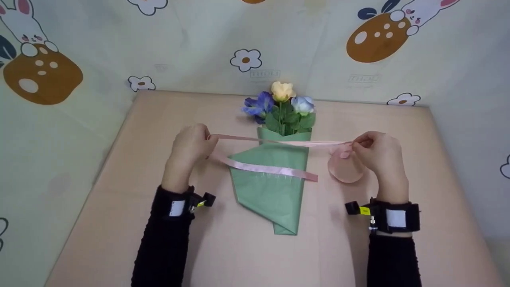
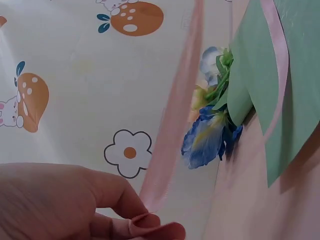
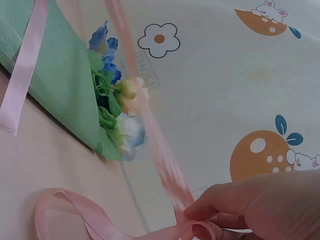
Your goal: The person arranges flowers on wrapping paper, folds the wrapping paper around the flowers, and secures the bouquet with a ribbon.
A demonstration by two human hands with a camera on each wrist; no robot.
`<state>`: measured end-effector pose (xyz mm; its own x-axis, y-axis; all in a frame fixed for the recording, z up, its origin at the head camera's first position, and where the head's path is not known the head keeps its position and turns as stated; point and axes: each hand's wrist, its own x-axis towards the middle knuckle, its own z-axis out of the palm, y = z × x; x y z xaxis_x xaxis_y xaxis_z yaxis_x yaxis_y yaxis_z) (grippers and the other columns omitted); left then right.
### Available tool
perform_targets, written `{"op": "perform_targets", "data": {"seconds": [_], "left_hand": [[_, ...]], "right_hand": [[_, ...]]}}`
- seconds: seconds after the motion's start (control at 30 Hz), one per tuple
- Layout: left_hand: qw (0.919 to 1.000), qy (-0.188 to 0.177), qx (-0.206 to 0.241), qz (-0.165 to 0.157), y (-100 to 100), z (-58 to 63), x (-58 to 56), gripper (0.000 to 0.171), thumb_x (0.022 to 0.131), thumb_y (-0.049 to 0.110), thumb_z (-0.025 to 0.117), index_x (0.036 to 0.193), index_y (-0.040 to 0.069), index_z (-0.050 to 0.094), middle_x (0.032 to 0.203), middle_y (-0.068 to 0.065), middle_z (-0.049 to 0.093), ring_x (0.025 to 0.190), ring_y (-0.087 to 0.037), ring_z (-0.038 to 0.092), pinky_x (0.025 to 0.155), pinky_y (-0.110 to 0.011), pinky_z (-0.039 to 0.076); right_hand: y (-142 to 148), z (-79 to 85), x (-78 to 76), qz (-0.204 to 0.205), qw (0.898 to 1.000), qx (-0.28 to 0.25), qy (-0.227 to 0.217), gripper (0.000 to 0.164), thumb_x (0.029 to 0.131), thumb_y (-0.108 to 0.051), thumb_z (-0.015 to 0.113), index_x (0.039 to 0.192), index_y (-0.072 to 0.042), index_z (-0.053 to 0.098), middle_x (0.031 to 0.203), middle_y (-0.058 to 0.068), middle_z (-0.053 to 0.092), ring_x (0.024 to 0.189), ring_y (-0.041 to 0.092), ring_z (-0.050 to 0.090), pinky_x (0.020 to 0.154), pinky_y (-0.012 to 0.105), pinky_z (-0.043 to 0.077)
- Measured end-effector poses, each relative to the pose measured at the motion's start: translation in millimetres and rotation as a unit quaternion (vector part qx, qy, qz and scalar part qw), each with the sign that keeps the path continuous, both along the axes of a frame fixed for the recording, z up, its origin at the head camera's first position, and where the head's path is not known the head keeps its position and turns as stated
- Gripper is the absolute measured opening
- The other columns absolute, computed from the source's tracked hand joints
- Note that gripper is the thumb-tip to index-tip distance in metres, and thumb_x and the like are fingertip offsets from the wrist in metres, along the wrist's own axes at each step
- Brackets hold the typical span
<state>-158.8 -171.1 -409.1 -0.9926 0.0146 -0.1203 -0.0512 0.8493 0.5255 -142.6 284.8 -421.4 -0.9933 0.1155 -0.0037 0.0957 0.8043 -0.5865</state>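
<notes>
pink ribbon (image 2: 175, 115) pinched in left hand (image 1: 190, 146) and right hand (image 1: 380, 153), flowers (image 1: 283, 93) partly hidden inside green paper (image 1: 271, 195)

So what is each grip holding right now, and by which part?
A pink ribbon: the left grip and right grip each pinch it, at either end of the straight span stretched between them over the green wrapping.
</notes>
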Motion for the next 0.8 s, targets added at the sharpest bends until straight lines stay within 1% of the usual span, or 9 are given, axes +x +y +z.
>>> {"op": "perform_targets", "data": {"seconds": [0.1, 0.2, 0.3, 0.37, 0.43, 0.53, 0.63, 0.73, 0.8], "left_hand": [[0.9991, -0.025, -0.015, -0.030, -1, -0.9, -1.3, 0.028, 0.105, 0.018, 0.062, 0.080, 0.006, 0.058, 0.074, -0.005, 0.053, 0.070, -0.024, 0.051, 0.064, -0.036, 0.040], [0.9957, -0.052, -0.034, -0.069, 0, -1.8, -1.2, 0.019, 0.103, 0.013, 0.064, 0.088, 0.003, 0.063, 0.083, -0.009, 0.057, 0.077, -0.028, 0.054, 0.071, -0.040, 0.044], [0.9884, -0.078, -0.050, -0.120, 7, -5.2, 0.1, 0.021, 0.101, 0.015, 0.072, 0.109, -0.004, 0.069, 0.101, -0.017, 0.067, 0.091, -0.034, 0.062, 0.083, -0.047, 0.053], [0.9839, -0.077, -0.052, -0.152, 17, -9.3, 0.1, 0.039, 0.102, 0.022, 0.073, 0.128, -0.008, 0.068, 0.121, -0.024, 0.069, 0.109, -0.041, 0.065, 0.098, -0.053, 0.054], [0.9814, -0.057, -0.048, -0.177, 28, -14.4, -0.5, 0.056, 0.105, 0.027, 0.072, 0.145, -0.009, 0.059, 0.141, -0.029, 0.063, 0.130, -0.045, 0.061, 0.114, -0.056, 0.049], [0.9766, -0.021, -0.052, -0.208, 45, -23.1, -1.7, 0.061, 0.108, 0.023, 0.063, 0.157, -0.009, 0.048, 0.154, -0.032, 0.054, 0.144, -0.048, 0.052, 0.122, -0.057, 0.041], [0.9707, -0.011, -0.068, -0.230, 56, -32.1, -1.8, 0.057, 0.104, 0.014, 0.066, 0.155, -0.007, 0.052, 0.146, -0.030, 0.060, 0.137, -0.047, 0.058, 0.117, -0.057, 0.046], [0.9674, -0.005, -0.087, -0.238, 58, -39.2, -2.7, 0.035, 0.105, 0.011, 0.067, 0.136, -0.005, 0.066, 0.127, -0.027, 0.070, 0.119, -0.045, 0.066, 0.102, -0.056, 0.055], [0.9695, 0.005, -0.093, -0.227, 56, -40.5, -4.1, 0.021, 0.106, 0.007, 0.063, 0.122, -0.004, 0.071, 0.115, -0.025, 0.072, 0.109, -0.043, 0.069, 0.094, -0.056, 0.057]], "right_hand": [[-1, -2.2, -1.3, 0.012, 1.000, -0.004, -0.015, 0.017, 0.101, -0.016, 0.071, 0.106, -0.002, 0.077, 0.100, 0.017, 0.074, 0.090, 0.032, 0.064, 0.075, 0.040, 0.052], [-1, -3.6, -0.5, 0.039, 0.998, 0.001, -0.050, 0.023, 0.100, -0.019, 0.071, 0.113, 0.000, 0.074, 0.114, 0.023, 0.069, 0.103, 0.038, 0.061, 0.086, 0.050, 0.052], [-5, -5.6, 0.9, 0.076, 0.992, 0.021, -0.099, 0.033, 0.099, -0.022, 0.075, 0.123, 0.001, 0.072, 0.131, 0.029, 0.059, 0.120, 0.045, 0.052, 0.098, 0.062, 0.048], [-12, -8.6, 0.6, 0.100, 0.988, 0.038, -0.112, 0.042, 0.097, -0.023, 0.079, 0.130, 0.001, 0.072, 0.139, 0.033, 0.054, 0.128, 0.050, 0.046, 0.103, 0.068, 0.046], [-22, -13.1, -0.8, 0.115, 0.987, 0.050, -0.100, 0.048, 0.094, -0.026, 0.083, 0.134, -0.002, 0.072, 0.147, 0.033, 0.049, 0.136, 0.053, 0.041, 0.107, 0.070, 0.042], [-38, -21.7, -3.6, 0.144, 0.985, 0.057, -0.072, 0.054, 0.092, -0.028, 0.086, 0.139, -0.006, 0.072, 0.155, 0.030, 0.047, 0.142, 0.054, 0.037, 0.111, 0.070, 0.036], [-51, -30.9, -6.3, 0.184, 0.979, 0.053, -0.064, 0.048, 0.092, -0.026, 0.087, 0.135, -0.007, 0.075, 0.147, 0.021, 0.060, 0.135, 0.047, 0.048, 0.108, 0.064, 0.032], [-56, -35.9, -8.1, 0.210, 0.974, 0.056, -0.061, 0.028, 0.092, -0.022, 0.087, 0.116, -0.008, 0.082, 0.117, 0.011, 0.076, 0.112, 0.038, 0.061, 0.100, 0.059, 0.030], [-53, -35.1, -8.5, 0.214, 0.973, 0.053, -0.066, 0.016, 0.094, -0.022, 0.085, 0.102, -0.009, 0.082, 0.098, 0.005, 0.077, 0.098, 0.032, 0.064, 0.096, 0.056, 0.029]]}}
